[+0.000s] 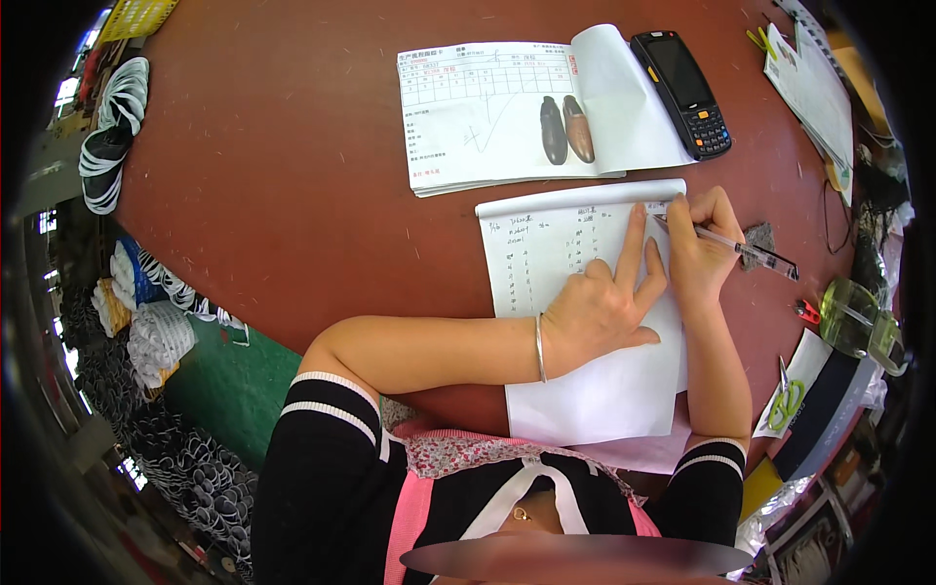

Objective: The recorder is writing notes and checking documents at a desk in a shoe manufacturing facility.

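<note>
A white paper sheet (pixel 585 408), handwritten columns (pixel 527 276) in its upper part, visible lower part blank, lies on the red-brown desk (pixel 283 195) under the spread left hand (pixel 598 307), the right hand (pixel 704 261) pinching a slim clear pen (pixel 759 256).

The notepad (pixel 595 400) is white, the table (pixel 292 175) reddish-brown, sleeves (pixel 317 444) black (white-striped), scissor handles (pixel 786 398) seemingly green.

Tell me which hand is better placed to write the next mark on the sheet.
The right hand, most likely: it grips the pen, whose tip is near the top of the sheet. The left hand rests on that sheet without a pen, so it seems better suited to steadying it.
</note>
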A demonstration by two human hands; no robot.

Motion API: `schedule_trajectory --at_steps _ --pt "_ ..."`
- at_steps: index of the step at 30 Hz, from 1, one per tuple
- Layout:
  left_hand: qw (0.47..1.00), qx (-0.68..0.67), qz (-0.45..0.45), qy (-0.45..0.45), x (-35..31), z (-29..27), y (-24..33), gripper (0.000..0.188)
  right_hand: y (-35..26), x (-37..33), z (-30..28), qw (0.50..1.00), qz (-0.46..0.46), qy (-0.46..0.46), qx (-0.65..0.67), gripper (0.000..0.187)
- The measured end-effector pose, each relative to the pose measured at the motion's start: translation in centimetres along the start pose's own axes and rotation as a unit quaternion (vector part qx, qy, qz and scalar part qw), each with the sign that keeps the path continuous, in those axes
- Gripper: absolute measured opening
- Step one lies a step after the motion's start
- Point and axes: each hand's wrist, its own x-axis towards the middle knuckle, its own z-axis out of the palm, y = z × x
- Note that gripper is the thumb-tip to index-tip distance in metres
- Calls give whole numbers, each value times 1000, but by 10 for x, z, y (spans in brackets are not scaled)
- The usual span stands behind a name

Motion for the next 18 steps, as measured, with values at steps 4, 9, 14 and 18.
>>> schedule_trajectory --at_steps 4,9,14,18 --pt "1000 16 6 5 0 -1 0 94 1 1 0 999 12 -3 36 35" --pt "1000 14 8 -2 1 -1 1 94 1 1 -2 999 20 3 27 35" --pt "1000 2 11 -4 4 1 2 98 1 3 -6 998 13 11 -56 34" --pt "1000 9 11 -13 2 -2 -4 96 -10 4 3 1000 15 10 -21 32"
